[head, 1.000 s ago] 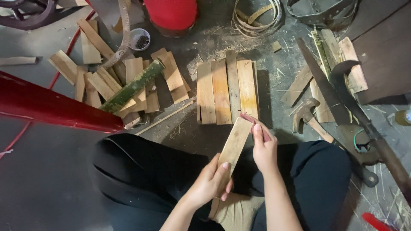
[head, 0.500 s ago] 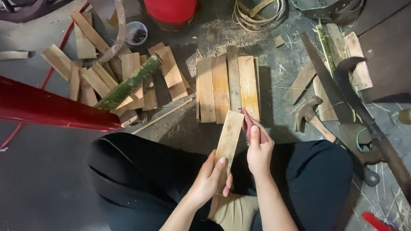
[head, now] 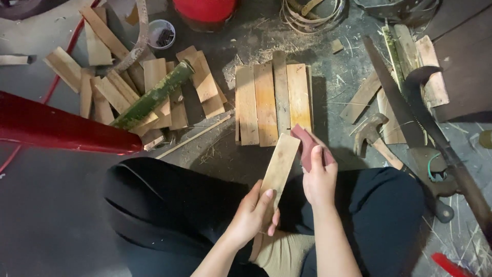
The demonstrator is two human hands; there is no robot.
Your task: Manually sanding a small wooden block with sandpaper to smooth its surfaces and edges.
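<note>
My left hand (head: 251, 215) is wrapped around the lower end of a pale bamboo slat (head: 279, 166); my right hand (head: 319, 179) pinches a reddish sanding pad (head: 306, 143) against its top edge at one o'clock. The slat looks light, stiff and splintery, best gripped low.

We're down on the floor of a rough woodworking shop here, a dusty dark concrete floor (head: 51, 225) strewn with shavings. Flat pale bamboo slats (head: 128, 92) lie heaped on the left, and a neat row of cut tan boards (head: 269, 100) sits in the middle. Off to the right, a wooden-handled claw hammer (head: 374, 138) and a long dark curved saw blade (head: 410, 113) lie among the offcuts. Coiled thin bamboo strips (head: 310, 13) rest at the top.
</note>
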